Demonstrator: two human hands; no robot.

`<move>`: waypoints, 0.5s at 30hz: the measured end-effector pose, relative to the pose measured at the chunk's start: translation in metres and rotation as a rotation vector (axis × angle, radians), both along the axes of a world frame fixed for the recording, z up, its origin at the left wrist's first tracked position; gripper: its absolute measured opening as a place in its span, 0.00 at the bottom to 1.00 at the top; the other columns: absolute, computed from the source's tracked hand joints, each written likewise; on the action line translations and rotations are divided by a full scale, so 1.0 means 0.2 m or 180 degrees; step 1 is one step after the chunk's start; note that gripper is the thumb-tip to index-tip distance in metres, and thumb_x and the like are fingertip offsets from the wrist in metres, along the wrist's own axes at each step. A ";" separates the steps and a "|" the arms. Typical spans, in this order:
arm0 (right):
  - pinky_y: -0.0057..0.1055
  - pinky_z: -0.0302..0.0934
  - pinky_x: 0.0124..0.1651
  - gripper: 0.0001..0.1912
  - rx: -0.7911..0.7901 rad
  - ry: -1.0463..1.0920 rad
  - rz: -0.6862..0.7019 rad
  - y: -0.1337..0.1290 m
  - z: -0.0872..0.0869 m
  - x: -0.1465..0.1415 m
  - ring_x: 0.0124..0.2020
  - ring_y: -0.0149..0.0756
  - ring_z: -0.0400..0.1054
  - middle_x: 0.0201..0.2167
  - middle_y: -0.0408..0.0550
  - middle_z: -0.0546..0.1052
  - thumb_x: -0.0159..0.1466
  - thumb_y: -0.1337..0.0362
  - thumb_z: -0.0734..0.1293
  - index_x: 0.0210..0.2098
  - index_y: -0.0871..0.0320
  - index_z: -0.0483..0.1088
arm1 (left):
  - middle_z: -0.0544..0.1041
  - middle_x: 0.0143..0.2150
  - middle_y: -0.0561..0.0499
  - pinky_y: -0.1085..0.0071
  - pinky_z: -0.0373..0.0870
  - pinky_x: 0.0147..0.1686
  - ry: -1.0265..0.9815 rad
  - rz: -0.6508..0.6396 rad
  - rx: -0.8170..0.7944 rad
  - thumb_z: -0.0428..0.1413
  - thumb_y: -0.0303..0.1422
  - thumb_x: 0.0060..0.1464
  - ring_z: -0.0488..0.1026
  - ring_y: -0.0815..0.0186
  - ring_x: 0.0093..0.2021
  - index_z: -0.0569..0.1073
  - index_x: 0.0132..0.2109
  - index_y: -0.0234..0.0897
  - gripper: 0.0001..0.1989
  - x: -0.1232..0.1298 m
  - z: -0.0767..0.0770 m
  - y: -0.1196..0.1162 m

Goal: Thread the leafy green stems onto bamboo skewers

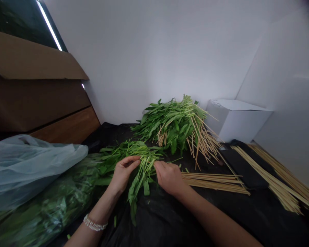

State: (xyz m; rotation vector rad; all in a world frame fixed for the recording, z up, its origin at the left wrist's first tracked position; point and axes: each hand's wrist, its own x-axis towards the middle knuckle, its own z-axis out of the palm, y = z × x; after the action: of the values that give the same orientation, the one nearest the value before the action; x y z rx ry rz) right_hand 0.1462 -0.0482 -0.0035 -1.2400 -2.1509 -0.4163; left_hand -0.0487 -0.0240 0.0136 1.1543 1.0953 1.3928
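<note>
In the head view, my left hand (124,171) is at the left side of a loose heap of leafy green stems (145,156), its thumb and forefinger pinched together on a stem. My right hand (168,175) is curled closed at the right side of the same stems; its fingers hide whatever is between them. Leaves hang down between both hands onto the black plastic sheet (154,219). Just right of my right hand lies a row of thin bamboo skewers (216,181).
Behind stands a pile of skewered greens (170,120), sticks pointing right. A white box (242,116) is at the back right, near a black flat object (244,168) and more skewers (273,180). Left are a clear bag of greens (56,202) and a cardboard box (36,99).
</note>
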 end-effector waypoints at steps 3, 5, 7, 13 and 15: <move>0.33 0.46 0.29 0.09 0.0003 0.0015 0.0006 0.00 -0.01 0.00 0.23 0.32 0.65 0.24 0.42 0.73 0.68 0.69 0.58 0.34 0.57 0.68 | 0.81 0.34 0.50 0.73 0.70 0.41 0.0018 0.0032 0.0009 0.70 0.35 0.37 0.75 0.68 0.34 0.81 0.34 0.36 0.14 0.00 0.00 0.00; 0.33 0.46 0.29 0.09 0.0024 0.0029 0.0031 0.00 -0.01 0.00 0.23 0.32 0.65 0.25 0.42 0.73 0.68 0.69 0.58 0.33 0.57 0.68 | 0.81 0.34 0.49 0.72 0.70 0.40 0.0026 0.0002 -0.0006 0.70 0.35 0.37 0.75 0.67 0.34 0.81 0.34 0.35 0.14 0.00 -0.01 0.00; 0.33 0.46 0.29 0.09 0.0044 0.0037 0.0058 0.00 -0.01 0.00 0.23 0.32 0.65 0.25 0.42 0.73 0.67 0.69 0.58 0.33 0.57 0.68 | 0.81 0.34 0.49 0.72 0.70 0.40 0.0034 -0.0043 -0.0014 0.70 0.35 0.37 0.75 0.67 0.34 0.80 0.34 0.35 0.14 0.00 -0.01 0.01; 0.33 0.46 0.29 0.09 0.0028 0.0065 0.0072 0.00 0.00 0.00 0.23 0.32 0.64 0.24 0.43 0.73 0.67 0.69 0.58 0.33 0.57 0.68 | 0.80 0.35 0.50 0.74 0.69 0.39 0.0223 -0.0162 0.0110 0.69 0.36 0.40 0.74 0.68 0.35 0.80 0.35 0.36 0.13 0.00 0.00 0.00; 0.33 0.46 0.29 0.09 0.0052 0.0064 0.0077 0.00 -0.01 0.00 0.23 0.33 0.65 0.25 0.43 0.73 0.67 0.69 0.58 0.34 0.57 0.68 | 0.80 0.35 0.50 0.75 0.69 0.39 0.0271 -0.0152 0.0148 0.68 0.36 0.42 0.73 0.69 0.34 0.80 0.36 0.36 0.13 -0.01 0.00 0.00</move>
State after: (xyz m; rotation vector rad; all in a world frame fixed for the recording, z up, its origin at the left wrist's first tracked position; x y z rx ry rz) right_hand 0.1460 -0.0482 -0.0047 -1.2031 -2.1393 -0.4089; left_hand -0.0499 -0.0237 0.0143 1.2754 1.0927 1.3489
